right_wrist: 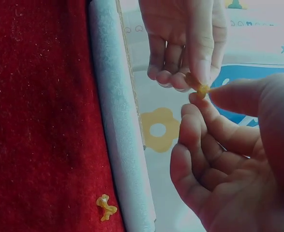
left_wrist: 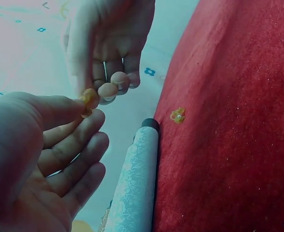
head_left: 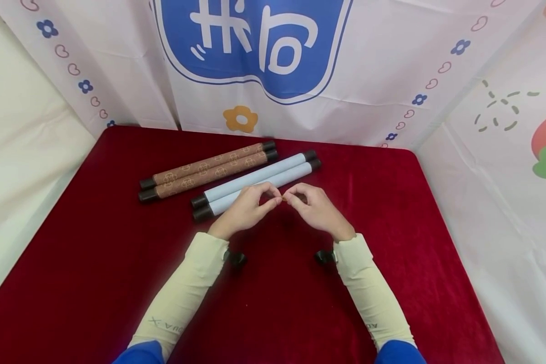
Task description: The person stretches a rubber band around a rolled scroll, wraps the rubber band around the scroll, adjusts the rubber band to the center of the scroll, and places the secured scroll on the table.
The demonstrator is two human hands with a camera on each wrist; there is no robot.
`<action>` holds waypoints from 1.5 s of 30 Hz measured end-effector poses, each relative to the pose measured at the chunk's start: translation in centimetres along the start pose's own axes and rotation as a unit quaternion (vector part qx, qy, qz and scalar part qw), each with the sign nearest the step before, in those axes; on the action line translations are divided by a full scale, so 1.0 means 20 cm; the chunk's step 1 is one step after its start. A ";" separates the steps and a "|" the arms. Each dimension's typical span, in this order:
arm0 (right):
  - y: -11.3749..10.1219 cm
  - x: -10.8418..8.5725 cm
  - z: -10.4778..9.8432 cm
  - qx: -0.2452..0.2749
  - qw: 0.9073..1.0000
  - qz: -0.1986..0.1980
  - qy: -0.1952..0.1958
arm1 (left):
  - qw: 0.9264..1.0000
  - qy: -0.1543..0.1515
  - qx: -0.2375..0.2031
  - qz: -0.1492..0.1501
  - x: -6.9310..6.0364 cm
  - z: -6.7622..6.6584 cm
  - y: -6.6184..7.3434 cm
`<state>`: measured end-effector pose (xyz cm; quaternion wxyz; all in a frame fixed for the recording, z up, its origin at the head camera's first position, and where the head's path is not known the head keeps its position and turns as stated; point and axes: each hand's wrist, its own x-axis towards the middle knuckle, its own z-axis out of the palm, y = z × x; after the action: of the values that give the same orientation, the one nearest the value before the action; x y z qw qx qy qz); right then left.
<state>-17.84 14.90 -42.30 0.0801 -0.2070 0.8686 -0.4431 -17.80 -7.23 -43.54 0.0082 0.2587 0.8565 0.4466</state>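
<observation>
A small, bunched yellow rubbery band is held between both hands above the table. My left hand pinches one side of it between thumb and index finger. From the other side, thumb and fingertips of my right hand pinch it too. Up close in the left wrist view, the band looks crumpled and translucent, partly hidden by fingertips. A second yellow looped piece lies on the red cloth beneath the hands, near the light blue rolls; the right wrist view shows this looped piece too.
Two brown patterned rolls with black ends lie side by side behind the pale blue pair, on the red cloth-covered table. White printed curtains hang at the back and sides.
</observation>
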 end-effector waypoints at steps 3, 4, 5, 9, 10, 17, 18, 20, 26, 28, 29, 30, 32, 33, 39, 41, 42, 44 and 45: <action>0.00 0.00 0.00 -0.007 1.000 -0.014 0.000 | 1.000 -0.002 0.006 0.002 0.00 0.00 0.00; 0.00 0.00 0.00 -0.007 1.000 -0.020 0.000 | 1.000 -0.002 0.007 0.003 0.00 0.00 0.00; 0.00 0.00 0.00 -0.006 1.000 -0.026 0.000 | 1.000 -0.003 0.008 0.004 0.00 0.00 0.00; 0.00 0.01 0.00 -0.002 0.999 -0.040 -0.006 | 1.000 0.001 0.008 0.005 -0.01 0.00 0.00; 0.00 0.01 0.00 -0.003 0.999 -0.040 -0.007 | 1.000 0.001 0.006 0.005 -0.01 0.00 0.00; -0.01 0.01 0.01 -0.018 0.999 -0.048 -0.010 | 1.000 0.004 -0.003 0.009 -0.01 0.00 0.00; -0.01 0.01 0.01 -0.021 0.998 -0.051 -0.009 | 1.000 0.005 -0.001 0.009 -0.01 0.00 0.00; -0.01 0.01 0.00 -0.026 0.998 -0.057 -0.004 | 1.000 0.004 0.003 0.008 -0.01 0.00 0.00; 0.01 0.00 -0.02 -0.021 0.997 -0.059 0.041 | 1.000 0.017 0.009 -0.006 -0.02 -0.03 0.01; 0.01 0.00 -0.03 -0.016 0.997 -0.054 0.056 | 1.000 0.024 0.006 -0.007 -0.02 -0.04 0.01; 0.01 0.00 -0.03 -0.011 0.997 -0.052 0.060 | 1.000 0.024 0.004 -0.006 -0.02 -0.04 0.00; 0.01 0.00 -0.03 -0.009 0.997 -0.051 0.061 | 1.000 0.023 0.002 -0.004 -0.02 -0.04 0.00; 0.01 0.00 -0.02 -0.003 0.997 -0.048 0.058 | 1.000 0.020 -0.001 0.002 -0.01 -0.03 0.00; 0.01 0.00 -0.01 0.001 0.997 -0.047 0.055 | 1.000 0.018 -0.001 0.006 -0.01 -0.03 0.00; 0.02 0.00 0.00 0.004 0.999 -0.044 0.031 | 1.000 0.006 0.005 0.014 -0.01 -0.01 0.00; 0.02 0.00 0.00 -0.005 0.999 -0.043 0.028 | 1.000 0.006 0.002 0.011 -0.01 -0.01 0.00; 0.03 0.00 -0.01 -0.009 0.999 -0.043 0.027 | 1.000 0.008 0.001 0.009 -0.01 -0.01 0.01; 0.03 0.00 -0.01 -0.014 0.999 -0.043 0.025 | 1.000 0.011 -0.001 0.004 -0.01 -0.01 0.01; 0.03 0.00 -0.01 -0.015 0.999 -0.044 0.023 | 1.000 0.012 -0.001 0.002 -0.01 -0.01 0.01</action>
<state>-18.15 15.34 -42.63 0.0375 -0.2364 0.8666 -0.4378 -17.66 -7.37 -43.32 -0.0029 0.2550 0.8554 0.4509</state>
